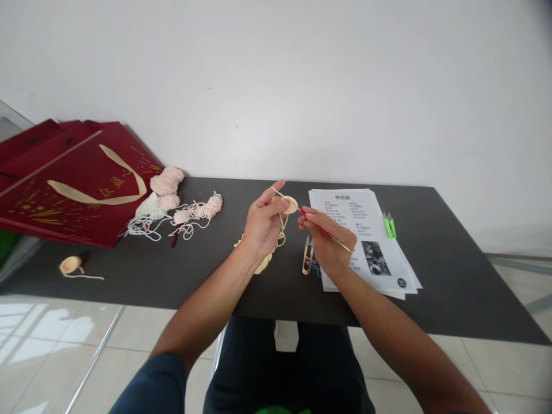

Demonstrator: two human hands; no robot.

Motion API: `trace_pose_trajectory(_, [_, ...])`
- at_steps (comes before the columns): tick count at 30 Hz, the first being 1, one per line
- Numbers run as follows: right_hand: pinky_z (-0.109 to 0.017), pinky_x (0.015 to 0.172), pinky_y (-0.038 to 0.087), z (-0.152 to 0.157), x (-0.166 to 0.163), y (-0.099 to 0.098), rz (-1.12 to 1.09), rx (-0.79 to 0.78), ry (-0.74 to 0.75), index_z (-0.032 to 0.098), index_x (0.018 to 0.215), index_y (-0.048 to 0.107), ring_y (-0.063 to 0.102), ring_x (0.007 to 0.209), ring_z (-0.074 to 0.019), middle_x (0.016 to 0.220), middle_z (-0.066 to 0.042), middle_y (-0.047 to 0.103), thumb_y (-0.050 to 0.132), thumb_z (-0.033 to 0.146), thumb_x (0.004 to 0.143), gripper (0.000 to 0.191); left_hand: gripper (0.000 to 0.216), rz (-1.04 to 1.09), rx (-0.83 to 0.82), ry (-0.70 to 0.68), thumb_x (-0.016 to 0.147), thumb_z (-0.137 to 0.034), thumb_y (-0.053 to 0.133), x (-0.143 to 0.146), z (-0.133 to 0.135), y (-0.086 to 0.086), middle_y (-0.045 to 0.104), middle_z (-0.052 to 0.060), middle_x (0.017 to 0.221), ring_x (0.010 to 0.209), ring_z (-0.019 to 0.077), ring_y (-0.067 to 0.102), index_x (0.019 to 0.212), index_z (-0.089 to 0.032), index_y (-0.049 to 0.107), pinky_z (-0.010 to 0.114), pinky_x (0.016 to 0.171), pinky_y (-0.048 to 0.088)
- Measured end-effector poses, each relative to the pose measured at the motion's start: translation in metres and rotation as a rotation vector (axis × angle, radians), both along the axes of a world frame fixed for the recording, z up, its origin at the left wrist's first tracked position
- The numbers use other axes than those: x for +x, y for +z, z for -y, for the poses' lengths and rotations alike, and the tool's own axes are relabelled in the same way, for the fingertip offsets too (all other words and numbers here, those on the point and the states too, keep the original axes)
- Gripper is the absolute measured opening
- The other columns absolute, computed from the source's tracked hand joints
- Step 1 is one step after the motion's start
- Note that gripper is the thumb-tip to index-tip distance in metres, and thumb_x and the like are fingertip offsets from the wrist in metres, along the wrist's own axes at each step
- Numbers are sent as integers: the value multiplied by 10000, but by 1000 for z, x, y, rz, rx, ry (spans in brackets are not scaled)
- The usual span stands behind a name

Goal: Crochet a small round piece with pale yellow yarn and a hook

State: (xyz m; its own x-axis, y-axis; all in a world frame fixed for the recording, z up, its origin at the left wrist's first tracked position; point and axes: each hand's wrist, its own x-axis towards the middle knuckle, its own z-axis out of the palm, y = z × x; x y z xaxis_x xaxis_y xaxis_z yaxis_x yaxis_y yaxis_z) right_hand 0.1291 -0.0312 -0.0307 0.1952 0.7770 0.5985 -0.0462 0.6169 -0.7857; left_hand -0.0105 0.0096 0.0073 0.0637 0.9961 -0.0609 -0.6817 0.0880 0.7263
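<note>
My left hand (261,221) pinches a small round cream crochet piece (290,204) above the dark table (452,270), with the forefinger raised and the cream yarn (281,225) running over it down to a heap of yarn under the wrist. My right hand (328,241) is closed on a crochet hook with a red grip (321,230), its tip at the edge of the crochet piece. Both hands are held over the middle of the table.
A stack of printed sheets (366,230) lies to the right with green snips (389,224) on it. Beige snips (307,256) lie under my right hand. Pink yarn and crochet bits (172,201) and red gift bags (73,184) sit left; a small cream piece (71,265) lies near the left edge.
</note>
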Motion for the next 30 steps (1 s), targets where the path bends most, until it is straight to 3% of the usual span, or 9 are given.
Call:
trace_pose_trajectory(4, [-336, 709, 668, -9, 3, 6, -209, -126, 59, 337, 992, 818, 777, 793, -156, 1070, 8, 841, 791, 209, 891, 166, 557, -62, 35, 14, 635, -129, 888, 0, 0, 2, 642, -58, 691, 640, 68, 589, 1176, -171, 764, 231, 693, 467])
trace_pose_trajectory(7, [-298, 672, 626, -17, 12, 10, -241, -169, 106, 296, 948, 776, 746, 744, -130, 1015, 5, 825, 791, 241, 893, 79, 599, -171, 71, 33, 596, -122, 900, 1, 2, 2, 655, -67, 682, 619, 65, 580, 1179, -182, 774, 237, 691, 472])
trace_pose_trajectory(12, [-285, 633, 581, -17, 21, 14, -112, -94, 20, 266, 913, 725, 705, 708, -123, 958, -2, 804, 811, 245, 874, 96, 605, -399, 85, 128, 605, -127, 862, 2, 2, 0, 664, -65, 650, 581, 69, 546, 1201, -182, 778, 239, 635, 449])
trace_pose_trajectory(17, [-325, 696, 589, -4, 14, 15, 73, 49, -116, 277, 949, 741, 744, 872, -172, 981, -19, 794, 749, 170, 909, 115, 549, -574, 188, 281, 678, -129, 783, 3, 4, -6, 641, -67, 639, 570, 83, 520, 1220, -215, 781, 247, 603, 437])
trace_pose_trajectory(21, [-310, 650, 573, 1, 9, 19, -6, -47, -126, 262, 948, 725, 719, 754, -144, 974, -14, 789, 752, 182, 911, 93, 479, -653, 335, 363, 718, -88, 720, 5, 8, -9, 605, -72, 656, 607, 83, 510, 1160, -251, 806, 252, 665, 465])
trace_pose_trajectory(30, [-294, 617, 534, -4, 17, 26, -205, -196, -34, 260, 894, 694, 665, 669, -122, 897, 6, 790, 812, 269, 873, 120, 364, -625, 366, 230, 728, -111, 761, -2, 7, -4, 655, -37, 699, 640, 104, 537, 1056, -249, 836, 264, 658, 456])
